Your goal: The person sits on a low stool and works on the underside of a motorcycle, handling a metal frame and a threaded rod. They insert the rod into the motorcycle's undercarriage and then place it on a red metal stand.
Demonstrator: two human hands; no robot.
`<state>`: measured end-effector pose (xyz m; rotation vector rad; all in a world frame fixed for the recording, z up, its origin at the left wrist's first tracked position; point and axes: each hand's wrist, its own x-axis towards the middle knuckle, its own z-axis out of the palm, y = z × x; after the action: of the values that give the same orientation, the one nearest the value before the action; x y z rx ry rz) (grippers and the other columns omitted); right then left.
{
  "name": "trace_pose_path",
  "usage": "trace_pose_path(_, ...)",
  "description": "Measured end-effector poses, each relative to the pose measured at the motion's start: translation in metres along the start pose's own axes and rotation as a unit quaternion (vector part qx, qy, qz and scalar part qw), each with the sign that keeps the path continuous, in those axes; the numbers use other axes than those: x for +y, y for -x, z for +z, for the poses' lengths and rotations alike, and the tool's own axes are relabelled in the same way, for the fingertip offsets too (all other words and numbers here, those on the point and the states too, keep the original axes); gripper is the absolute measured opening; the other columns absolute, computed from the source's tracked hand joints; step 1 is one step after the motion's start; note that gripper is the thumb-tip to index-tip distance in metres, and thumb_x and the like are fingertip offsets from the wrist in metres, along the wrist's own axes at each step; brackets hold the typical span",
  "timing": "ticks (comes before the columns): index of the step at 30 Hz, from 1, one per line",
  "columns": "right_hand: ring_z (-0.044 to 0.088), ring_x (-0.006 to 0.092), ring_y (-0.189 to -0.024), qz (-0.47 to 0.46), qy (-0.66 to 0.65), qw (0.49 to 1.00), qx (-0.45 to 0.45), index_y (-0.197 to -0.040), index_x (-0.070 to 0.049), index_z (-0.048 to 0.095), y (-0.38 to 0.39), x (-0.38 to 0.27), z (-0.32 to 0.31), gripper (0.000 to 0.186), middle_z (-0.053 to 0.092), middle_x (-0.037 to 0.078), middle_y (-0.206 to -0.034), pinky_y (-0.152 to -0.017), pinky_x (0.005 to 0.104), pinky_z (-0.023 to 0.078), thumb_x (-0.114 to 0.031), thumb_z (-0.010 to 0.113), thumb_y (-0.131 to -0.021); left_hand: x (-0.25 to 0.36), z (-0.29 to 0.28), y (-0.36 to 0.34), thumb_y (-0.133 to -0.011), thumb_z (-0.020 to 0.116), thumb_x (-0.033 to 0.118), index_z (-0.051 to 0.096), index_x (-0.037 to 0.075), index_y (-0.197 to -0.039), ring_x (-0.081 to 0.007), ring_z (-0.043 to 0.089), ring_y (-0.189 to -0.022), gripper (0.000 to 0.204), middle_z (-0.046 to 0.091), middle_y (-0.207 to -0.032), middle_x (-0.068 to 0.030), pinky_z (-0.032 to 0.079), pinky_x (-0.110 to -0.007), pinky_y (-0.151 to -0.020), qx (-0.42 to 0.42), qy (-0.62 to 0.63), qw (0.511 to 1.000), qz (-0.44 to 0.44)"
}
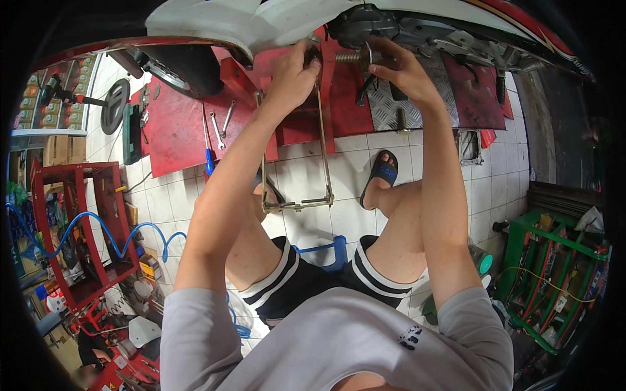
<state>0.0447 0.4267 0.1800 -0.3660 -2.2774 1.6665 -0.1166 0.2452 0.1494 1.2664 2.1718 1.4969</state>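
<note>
My left hand (300,77) is up against the red clamp upright (327,78) under the motorcycle. Its fingers are curled closed round a small dark part, whose kind I cannot make out. My right hand (405,73) has thumb and fingers round a shiny metal handle (370,57). That handle sits at the right end of a threaded or spring-like rod (347,57) that reaches to the red upright. The motorcycle's dark engine casing (364,25) is just above. Below my left hand, a brass-coloured rod frame (298,208) extends from the lift towards me, between my feet.
On the red lift platform (176,130) lie two wrenches (226,120) and a blue-handled screwdriver (209,161). The motorcycle's wheel (186,68) stands at left. A red rack (85,228) and coiled blue hose (124,251) are at left, a green tool rack (551,280) at right.
</note>
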Motion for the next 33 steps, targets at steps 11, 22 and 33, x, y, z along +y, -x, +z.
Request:
trace_pose_path(11, 0.061, 0.0125, -0.079, 0.16, -0.105, 0.98, 0.049, -0.125, -0.006, 0.06, -0.012, 0.018, -0.005, 0.047, 0.068, 0.003, -0.098, -0.071, 0.028, 0.046, -0.042, 0.037, -0.104, -0.007, -0.004, -0.004, -0.095, 0.053, 0.024, 0.055, -0.003, -0.106, -0.0326, 0.062, -0.069, 0.03, 0.064, -0.079, -0.0201, 0.047, -0.043, -0.066, -0.036, -0.007, 0.998, -0.041)
trace_pose_path(22, 0.061, 0.0177, -0.097, 0.143, -0.148, 0.977, 0.054, -0.131, -0.006, 0.057, -0.012, 0.008, 0.006, 0.053, 0.062, 0.007, -0.125, -0.084, 0.0328, 0.049, -0.046, 0.035, -0.104, -0.001, -0.004, -0.009, -0.096, 0.051, 0.032, 0.056, 0.002, -0.108, -0.0132, 0.053, -0.059, 0.033, 0.055, -0.072, -0.0024, 0.044, -0.029, -0.051, -0.09, 0.172, 0.945, -0.265)
trace_pose_path(33, 0.061, 0.0207, -0.101, 0.097, -0.181, 0.977, 0.052, -0.137, -0.008, 0.051, -0.014, 0.01, 0.015, 0.058, 0.061, 0.009, -0.125, -0.088, 0.0349, 0.049, -0.05, 0.028, -0.104, 0.013, -0.011, -0.007, -0.096, 0.045, 0.031, 0.055, 0.005, -0.103, -0.012, 0.054, -0.055, 0.029, 0.056, -0.076, -0.003, 0.037, -0.026, -0.045, -0.087, 0.301, 0.9, -0.303)
